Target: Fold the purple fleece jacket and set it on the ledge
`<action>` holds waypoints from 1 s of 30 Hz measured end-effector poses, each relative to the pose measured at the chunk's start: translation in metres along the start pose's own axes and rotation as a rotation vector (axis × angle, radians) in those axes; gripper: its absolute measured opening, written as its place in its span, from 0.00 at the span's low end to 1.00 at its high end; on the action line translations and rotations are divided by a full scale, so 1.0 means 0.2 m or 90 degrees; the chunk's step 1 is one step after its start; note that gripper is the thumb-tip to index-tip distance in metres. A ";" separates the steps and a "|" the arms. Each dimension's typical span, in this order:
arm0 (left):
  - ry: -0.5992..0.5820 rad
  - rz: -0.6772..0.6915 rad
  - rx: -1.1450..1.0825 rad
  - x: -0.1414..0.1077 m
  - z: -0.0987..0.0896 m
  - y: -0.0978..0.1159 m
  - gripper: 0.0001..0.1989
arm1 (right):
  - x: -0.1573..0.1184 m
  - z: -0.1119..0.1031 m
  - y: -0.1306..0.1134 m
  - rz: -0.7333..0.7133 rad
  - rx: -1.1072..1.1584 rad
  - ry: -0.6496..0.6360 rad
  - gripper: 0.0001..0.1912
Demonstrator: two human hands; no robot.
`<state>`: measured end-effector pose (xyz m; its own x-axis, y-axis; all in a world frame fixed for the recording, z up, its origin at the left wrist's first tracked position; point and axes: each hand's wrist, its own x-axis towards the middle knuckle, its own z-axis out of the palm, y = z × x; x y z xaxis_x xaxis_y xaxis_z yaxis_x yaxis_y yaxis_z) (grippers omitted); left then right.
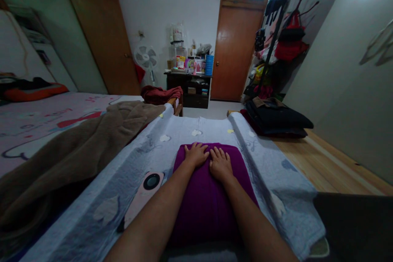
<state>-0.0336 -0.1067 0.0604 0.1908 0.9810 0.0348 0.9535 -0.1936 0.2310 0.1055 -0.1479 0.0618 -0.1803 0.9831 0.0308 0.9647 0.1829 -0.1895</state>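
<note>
A folded purple garment [211,204] lies on the pale grey-blue patterned sheet [196,127] straight in front of me. My left hand [196,154] rests flat on its far part, fingers spread. Beside it, my right hand [221,163] also lies palm down on the purple cloth with the fingers apart. Neither hand grips anything. To the left of my left forearm is a pink phone [144,196] with a round dark camera ring, partly covered by the arm. What kind of garment it is I cannot tell.
A brown fleece blanket [101,143] lies along the left, over a pink bed [37,118]. Dark folded clothes [276,116] are stacked on the wooden board [310,163] at the right. Farther back stand a white fan [146,58], a dark cabinet [187,90] and a wooden door [235,49].
</note>
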 end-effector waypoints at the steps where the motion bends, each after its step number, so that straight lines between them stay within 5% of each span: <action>1: -0.011 0.005 0.004 0.01 -0.01 -0.02 0.25 | 0.00 0.00 0.00 0.002 0.001 0.003 0.29; 11: -0.066 -0.064 -0.015 0.10 -0.03 -0.19 0.33 | 0.00 0.01 0.00 0.011 0.021 0.011 0.30; 17: 0.001 -0.143 0.007 0.08 -0.05 -0.24 0.31 | -0.01 0.01 0.00 0.008 0.027 0.017 0.31; 23: 0.081 -0.099 0.081 -0.14 -0.11 -0.12 0.25 | 0.00 0.01 0.00 0.014 0.021 0.006 0.31; 30: -0.100 -0.042 0.002 -0.46 -0.09 0.08 0.27 | -0.01 0.01 0.00 0.005 0.016 0.012 0.30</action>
<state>-0.0400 -0.2001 0.0795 0.1609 0.9780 -0.1329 0.9658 -0.1283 0.2252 0.1060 -0.1493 0.0597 -0.1687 0.9845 0.0479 0.9608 0.1751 -0.2148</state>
